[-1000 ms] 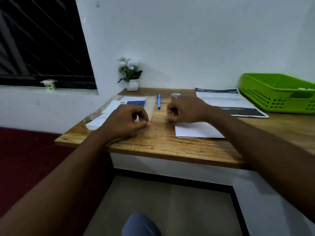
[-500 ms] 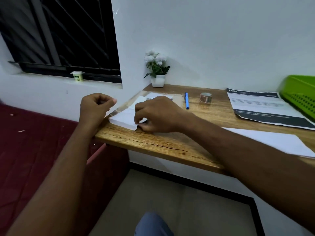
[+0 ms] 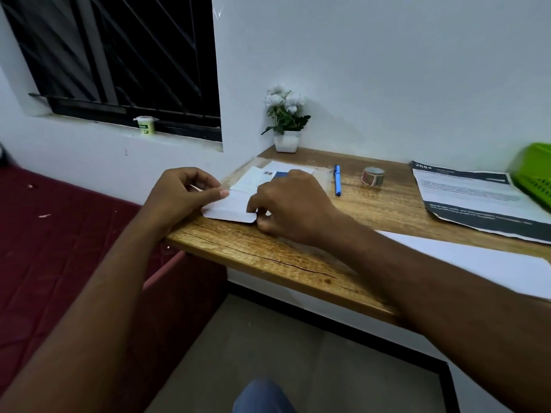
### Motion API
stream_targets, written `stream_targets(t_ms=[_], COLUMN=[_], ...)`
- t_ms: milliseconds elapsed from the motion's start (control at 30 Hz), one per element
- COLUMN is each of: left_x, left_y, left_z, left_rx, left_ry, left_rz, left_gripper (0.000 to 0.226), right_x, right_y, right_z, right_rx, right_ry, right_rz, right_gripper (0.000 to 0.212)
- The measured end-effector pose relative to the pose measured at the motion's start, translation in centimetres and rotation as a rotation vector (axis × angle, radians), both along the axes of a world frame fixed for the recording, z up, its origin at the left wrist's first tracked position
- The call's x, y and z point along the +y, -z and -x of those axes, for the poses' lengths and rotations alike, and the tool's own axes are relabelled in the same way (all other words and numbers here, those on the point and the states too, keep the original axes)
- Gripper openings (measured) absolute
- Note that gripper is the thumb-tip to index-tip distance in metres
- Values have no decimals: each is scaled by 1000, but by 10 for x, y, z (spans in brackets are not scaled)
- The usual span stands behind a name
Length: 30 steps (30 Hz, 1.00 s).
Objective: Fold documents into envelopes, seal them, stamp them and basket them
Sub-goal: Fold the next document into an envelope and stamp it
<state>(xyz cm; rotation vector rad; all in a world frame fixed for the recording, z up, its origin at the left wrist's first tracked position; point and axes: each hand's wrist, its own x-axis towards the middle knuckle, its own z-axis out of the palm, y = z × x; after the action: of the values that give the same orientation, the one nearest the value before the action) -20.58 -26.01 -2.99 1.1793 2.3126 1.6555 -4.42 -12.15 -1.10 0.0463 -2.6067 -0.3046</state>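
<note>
A white envelope (image 3: 231, 207) on the table's (image 3: 268, 257) near left corner is pinched at opposite ends by the left hand (image 3: 182, 195) and right hand (image 3: 293, 205).

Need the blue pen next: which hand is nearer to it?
Right. Right hand sits just left of the blue pen; left hand is farther left, pinching the envelope.

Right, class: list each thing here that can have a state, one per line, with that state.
Envelope: flat on desk corner, pinched by both hands.
Left hand: pinches envelope's left edge.
Right hand: pinches its near corner.
Pen: lying flat.
Roll: lying flat, hole up.
Document: unfolded, flat.
Blank sheet: flat, partly hidden by right forearm.
Basket: mostly out of frame, contents unseen.
Plant: upright.
</note>
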Motion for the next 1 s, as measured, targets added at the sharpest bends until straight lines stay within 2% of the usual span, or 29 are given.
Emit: stream_targets(t_ms=[133,233,333,433,533,833,933,1000], left_x=[0,0,1,-1,-3,-13,-13,-12], left_y=[-1,0,1,0,0,-3,-2,-1], left_z=[-1,-1,0,-2,-3,-18,-29,-47], left_rx=[17,7,3,25,52,179,246,246], left_ry=[31,20,22,35,38,193,263,332], left_rz=[15,-10,-24,-21,-64,-98,-53,-112], left_gripper=[25,21,22,25,27,9,20,29], right_x=[3,9,7,1,-4,-13,-15,-15], right_y=[-3,-6,-8,-10,-12,-4,-1,-1], right_z=[-3,-5,-9,-15,-21,-76,-102,-120], right_rx=[-15,-59,-77,1,68,264,341,400], right_ry=[48,76,65,24,-24,-78,-53,-47], right_rz=[106,281,218,153,209,340,383,475], right_gripper=[16,30,37,27,20,19,15,17])
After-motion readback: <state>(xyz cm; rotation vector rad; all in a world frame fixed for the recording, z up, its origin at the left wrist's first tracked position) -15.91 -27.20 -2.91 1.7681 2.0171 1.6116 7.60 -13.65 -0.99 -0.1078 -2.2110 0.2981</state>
